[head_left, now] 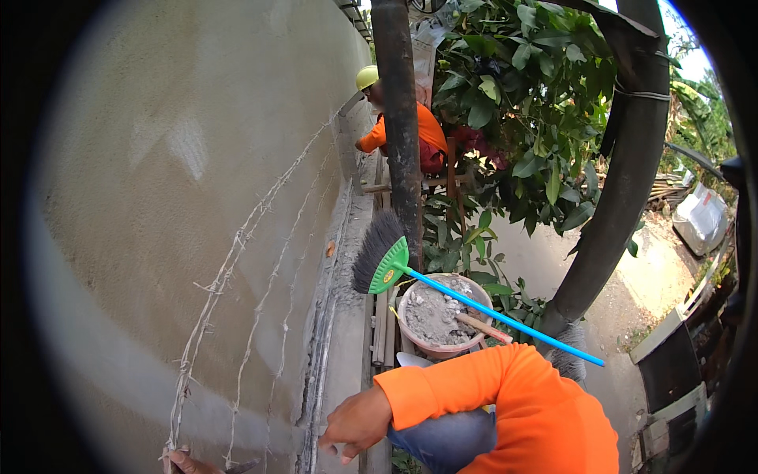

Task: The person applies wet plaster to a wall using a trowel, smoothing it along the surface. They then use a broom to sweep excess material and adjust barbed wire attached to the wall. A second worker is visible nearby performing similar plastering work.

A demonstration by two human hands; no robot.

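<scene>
At the lower left edge, my left hand [192, 464] is cut off by the frame. Its thumb and a fingertip close around the end of the top barbed wire strand [207, 312]; what else they grip is hidden. A dark, thin piece [243, 466] shows beside the thumb. My right hand [359, 420], in an orange sleeve, hovers over the narrow concrete ledge [344, 347]. Its fingers are loosely bent and apart, with nothing visible in them. Two lower wire strands run along the grey plastered wall [158, 237].
A bucket [407, 324] of grey rubble holds a wooden-handled tool [483, 327]. Across it lies a broom with a green head [391, 267] and blue handle [505, 317]. Dark posts [399, 118] [632, 166] rise nearby. Farther along crouches a person in orange [426, 130] and a yellow helmet. Leafy branches [529, 103] hang right.
</scene>
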